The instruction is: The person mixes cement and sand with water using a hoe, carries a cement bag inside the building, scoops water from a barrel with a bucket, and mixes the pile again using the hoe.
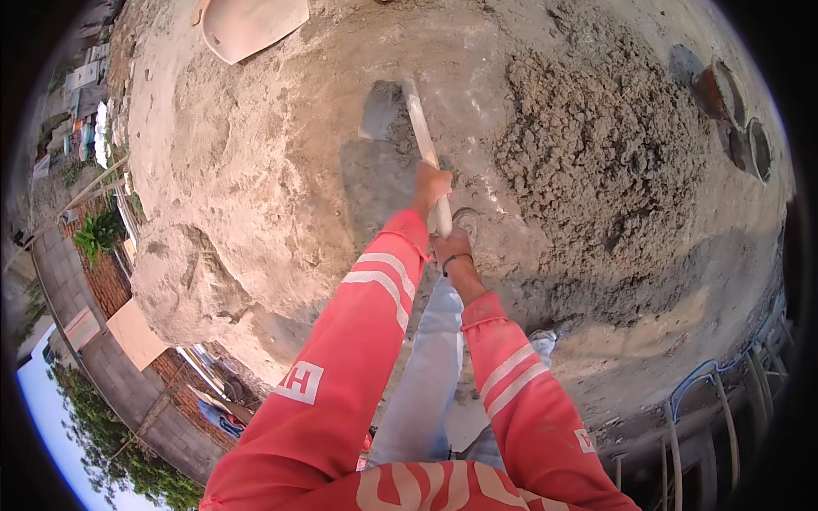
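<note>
A hoe with a pale wooden handle stretches away from me over the sandy ground. Its grey blade sits at the far end, on the left side of the handle, against the sand. My left hand is closed around the lower half of the handle. Nearer my body, my right hand, with a dark band at the wrist, is closed around the handle's butt end. To the right of the hoe lies a broad spread of wet, lumpy grey mortar or concrete mix.
A large mound of pale sand rises on the left. Two buckets, one reddish and one darker, lie beyond the mix. A tan curved sheet is at the top. A blue hose and poles are at lower right.
</note>
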Tool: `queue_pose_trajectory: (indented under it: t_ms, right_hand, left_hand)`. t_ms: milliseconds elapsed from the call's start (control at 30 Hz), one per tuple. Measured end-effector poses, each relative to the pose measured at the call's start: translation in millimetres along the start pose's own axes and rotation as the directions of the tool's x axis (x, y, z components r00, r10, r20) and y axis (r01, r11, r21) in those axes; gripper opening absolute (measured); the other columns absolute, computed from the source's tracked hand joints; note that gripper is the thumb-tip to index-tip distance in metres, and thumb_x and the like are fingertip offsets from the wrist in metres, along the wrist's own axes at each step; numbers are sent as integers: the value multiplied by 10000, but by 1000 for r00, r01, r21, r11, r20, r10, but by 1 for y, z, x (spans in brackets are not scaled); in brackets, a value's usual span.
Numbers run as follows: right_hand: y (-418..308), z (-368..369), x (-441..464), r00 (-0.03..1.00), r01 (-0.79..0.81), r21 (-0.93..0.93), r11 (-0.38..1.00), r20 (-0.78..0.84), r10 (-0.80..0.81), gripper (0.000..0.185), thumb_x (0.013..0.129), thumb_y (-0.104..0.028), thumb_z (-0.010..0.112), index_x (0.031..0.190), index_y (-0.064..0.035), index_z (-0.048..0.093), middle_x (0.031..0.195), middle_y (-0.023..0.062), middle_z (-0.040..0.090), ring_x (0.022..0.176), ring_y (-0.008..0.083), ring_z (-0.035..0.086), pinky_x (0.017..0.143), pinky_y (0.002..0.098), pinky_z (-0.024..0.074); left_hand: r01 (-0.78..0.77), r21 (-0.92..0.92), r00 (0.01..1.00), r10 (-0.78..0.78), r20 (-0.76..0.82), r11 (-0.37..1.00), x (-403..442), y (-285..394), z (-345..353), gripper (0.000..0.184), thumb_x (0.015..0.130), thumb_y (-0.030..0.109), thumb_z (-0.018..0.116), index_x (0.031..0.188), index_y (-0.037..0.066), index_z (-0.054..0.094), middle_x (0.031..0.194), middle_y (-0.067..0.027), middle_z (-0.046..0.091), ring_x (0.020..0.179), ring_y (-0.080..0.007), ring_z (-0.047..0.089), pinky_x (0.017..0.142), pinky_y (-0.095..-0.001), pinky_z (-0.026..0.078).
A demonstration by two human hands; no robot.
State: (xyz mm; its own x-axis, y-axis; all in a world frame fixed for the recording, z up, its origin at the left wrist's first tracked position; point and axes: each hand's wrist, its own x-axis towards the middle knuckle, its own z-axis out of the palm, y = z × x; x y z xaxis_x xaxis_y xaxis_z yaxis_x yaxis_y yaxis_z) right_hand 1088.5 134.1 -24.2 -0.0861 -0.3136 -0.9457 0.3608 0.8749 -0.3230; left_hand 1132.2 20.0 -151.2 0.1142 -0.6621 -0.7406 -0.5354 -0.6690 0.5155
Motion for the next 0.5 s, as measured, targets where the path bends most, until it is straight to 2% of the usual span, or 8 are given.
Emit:
queue_pose_trajectory:
  t_ms: [67, 167, 267, 367, 467, 500]
  right_hand:
    - [3, -13, -8, 1000, 17, 11, 1000, 25, -17, 115, 862, -103, 615, 903, -3, 576, 654, 89, 591, 498, 171, 581, 384, 339, 446]
    - [68, -29, 41, 962, 252, -208, 945, -56, -269, 169, 836, -124, 635, 919, 18, 599, 678, 134, 624, 507, 213, 619, 417, 369, 478]
    - [78, -73, 27, 821, 438, -472, 766, -138, -554, 255, 807, -164, 655, 947, 46, 618, 692, 187, 643, 522, 262, 650, 458, 395, 504]
    - [91, -119, 23, 883, 398, -351, 847, -102, -458, 326, 776, -187, 672, 967, 73, 624, 717, 242, 649, 547, 301, 670, 495, 407, 519]
    - [100, -177, 13, 960, 255, -333, 908, -27, -279, 301, 797, -181, 670, 947, 73, 611, 678, 193, 636, 494, 276, 636, 445, 399, 489]
    - [110, -202, 12, 962, 254, -281, 926, -27, -272, 293, 806, -178, 669, 945, 71, 605, 663, 172, 626, 476, 262, 618, 428, 394, 474]
  left_hand:
    - [125, -99, 990, -117, 81, 987, -34, 32, -4, 169, 817, 3, 572, 853, -151, 516, 601, -150, 540, 471, -242, 566, 379, -375, 457]
    - [191, -146, 973, -168, 157, 971, -43, 23, 18, 145, 804, -14, 548, 852, -138, 491, 609, -171, 539, 439, -250, 557, 351, -381, 432]
    - [213, -196, 965, -173, 199, 957, -68, 23, 48, 139, 819, -6, 548, 858, -124, 485, 627, -152, 532, 462, -236, 549, 381, -383, 448]
    - [238, -258, 954, -175, 245, 936, -100, 22, 83, 142, 829, -2, 540, 879, -117, 472, 645, -134, 525, 487, -228, 541, 416, -388, 468]
    - [254, -186, 923, -181, 338, 949, -130, 19, 134, 158, 856, 3, 522, 965, -60, 426, 648, -60, 478, 510, -175, 491, 454, -341, 465]
    - [239, -164, 929, -177, 325, 957, -141, 17, 159, 141, 859, 2, 514, 952, -55, 425, 648, -63, 477, 509, -177, 491, 453, -344, 463]
